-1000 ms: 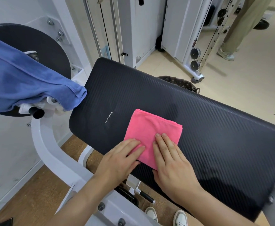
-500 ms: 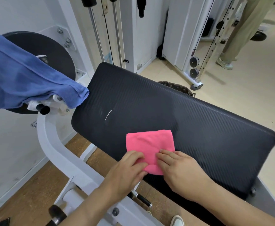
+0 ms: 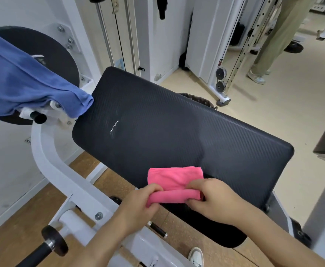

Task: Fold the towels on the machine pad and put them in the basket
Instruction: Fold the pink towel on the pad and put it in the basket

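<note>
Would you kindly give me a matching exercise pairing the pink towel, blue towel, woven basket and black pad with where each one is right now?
Things:
1. folded pink cloth towel
2. blue terry towel
3. dark woven basket
4. black textured machine pad

Places:
A. behind the pad's far edge, mostly hidden
B. draped over the round black disc
C. pinched by left hand and right hand
D. mounted on the white metal frame

Pairs: 1-C, 2-B, 3-A, 4-D

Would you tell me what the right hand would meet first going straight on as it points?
Probably the left hand, gripping the other end of the pink towel that the right hand holds; depth is unclear.
</note>
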The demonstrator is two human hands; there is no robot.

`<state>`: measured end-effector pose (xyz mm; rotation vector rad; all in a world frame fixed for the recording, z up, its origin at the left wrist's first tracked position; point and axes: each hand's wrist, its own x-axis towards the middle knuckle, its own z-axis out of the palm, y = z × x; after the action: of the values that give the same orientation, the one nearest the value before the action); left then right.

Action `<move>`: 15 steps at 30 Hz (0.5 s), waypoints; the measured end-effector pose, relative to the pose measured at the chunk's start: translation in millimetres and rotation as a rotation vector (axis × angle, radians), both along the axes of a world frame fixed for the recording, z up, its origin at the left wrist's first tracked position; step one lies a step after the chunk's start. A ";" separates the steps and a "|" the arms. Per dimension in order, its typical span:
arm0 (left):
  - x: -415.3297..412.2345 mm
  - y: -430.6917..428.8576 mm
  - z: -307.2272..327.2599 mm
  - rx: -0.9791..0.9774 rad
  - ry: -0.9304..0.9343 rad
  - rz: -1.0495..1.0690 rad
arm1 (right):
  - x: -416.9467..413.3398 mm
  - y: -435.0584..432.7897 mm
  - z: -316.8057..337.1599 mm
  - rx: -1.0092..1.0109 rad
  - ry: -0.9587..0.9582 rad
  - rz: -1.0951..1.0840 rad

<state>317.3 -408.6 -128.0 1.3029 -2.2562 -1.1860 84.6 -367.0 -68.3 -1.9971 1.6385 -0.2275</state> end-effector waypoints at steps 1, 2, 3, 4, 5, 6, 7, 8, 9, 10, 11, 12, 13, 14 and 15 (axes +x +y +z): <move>-0.6 -6.8 4.7 0.044 0.013 -0.001 | -1.0 -0.5 1.1 0.018 -0.051 -0.037; -1.3 -13.1 8.8 0.081 0.018 0.006 | -1.4 -0.6 1.1 0.030 -0.094 -0.071; -2.2 -19.1 12.4 0.111 0.020 0.019 | -1.9 -0.4 -0.5 0.028 -0.131 -0.109; -3.4 -24.1 14.9 0.131 0.022 0.037 | -2.4 -0.5 -2.8 0.012 -0.163 -0.153; -4.5 -27.6 16.5 0.131 0.028 0.051 | -2.6 -0.7 -5.5 -0.015 -0.193 -0.200; -5.9 -29.4 17.4 0.114 0.034 0.063 | -2.6 -1.1 -8.1 -0.044 -0.217 -0.246; -7.3 -29.4 18.1 0.085 0.039 0.078 | -2.3 -1.5 -9.9 -0.072 -0.237 -0.278; -8.4 -28.4 17.5 0.056 0.041 0.102 | -1.8 -1.8 -11.0 -0.090 -0.248 -0.300; -9.3 -26.7 16.4 0.031 0.041 0.132 | -1.1 -1.9 -11.6 -0.100 -0.257 -0.317; -10.9 -24.8 15.3 0.009 0.036 0.167 | -0.1 -1.8 -11.1 -0.103 -0.257 -0.336; -12.7 -22.9 14.4 -0.008 0.030 0.203 | 0.6 -1.5 -11.2 -0.112 -0.254 -0.356; -14.9 -21.5 13.6 -0.024 0.023 0.233 | 1.4 -1.5 -11.1 -0.124 -0.247 -0.376; -17.5 -20.5 13.5 -0.040 0.017 0.258 | 2.4 -1.6 -10.6 -0.134 -0.241 -0.394; -20.4 -20.3 13.1 -0.058 0.007 0.282 | 3.9 -1.8 -9.9 -0.141 -0.234 -0.411; -23.0 -20.2 12.9 -0.080 -0.004 0.305 | 5.9 -2.1 -9.7 -0.154 -0.224 -0.423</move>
<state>294.4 -428.8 -115.1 1.5490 -1.9929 -0.9757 90.5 -369.1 -78.0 -1.6347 1.9218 -0.7246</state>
